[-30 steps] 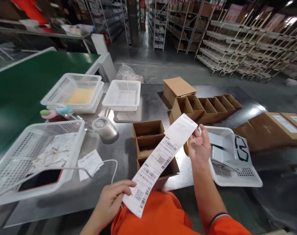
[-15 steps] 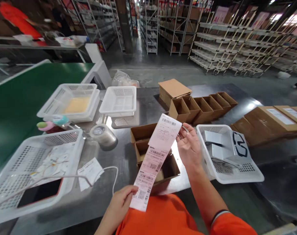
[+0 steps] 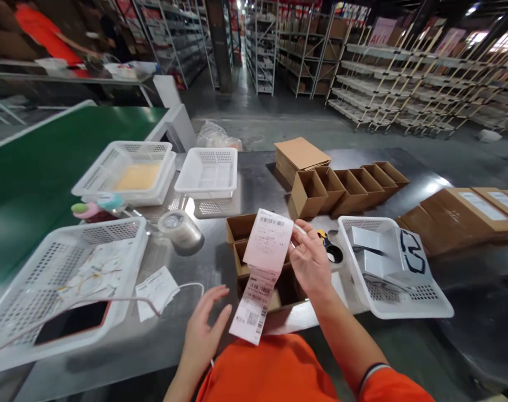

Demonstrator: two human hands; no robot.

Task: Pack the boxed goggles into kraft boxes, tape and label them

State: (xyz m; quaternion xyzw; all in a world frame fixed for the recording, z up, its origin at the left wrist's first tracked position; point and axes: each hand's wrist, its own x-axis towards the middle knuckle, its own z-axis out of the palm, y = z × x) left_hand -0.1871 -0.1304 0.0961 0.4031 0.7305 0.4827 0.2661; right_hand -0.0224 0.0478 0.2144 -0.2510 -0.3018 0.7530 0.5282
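Observation:
A long strip of printed labels [image 3: 267, 243] hangs from my right hand [image 3: 310, 259], whose fingers pinch its upper right edge. The strip bends partway down, and its lower end hangs free over open brown boxes [image 3: 241, 228]. My left hand [image 3: 207, 324] is just left of that lower end, thumb and fingers apart, holding nothing. Right of the boxes stands a white basket [image 3: 430, 306] with white boxes [image 3: 385, 262] in it. Beside my right hand lies a black and yellow object [image 3: 331, 249], perhaps a tape dispenser.
Left are a white basket [image 3: 138, 237] with a phone [image 3: 73, 322], loose papers [image 3: 157, 290] and a clear tape roll [image 3: 180, 230]. More baskets [image 3: 207, 192] and small open boxes [image 3: 310, 192] stand further back. Sealed cartons [image 3: 459, 215] are at right. A person [image 3: 46, 33] is far left.
My left hand has let go of the strip's lower end and opened. My right hand has moved slightly left and down with the strip, uncovering the black and yellow object.

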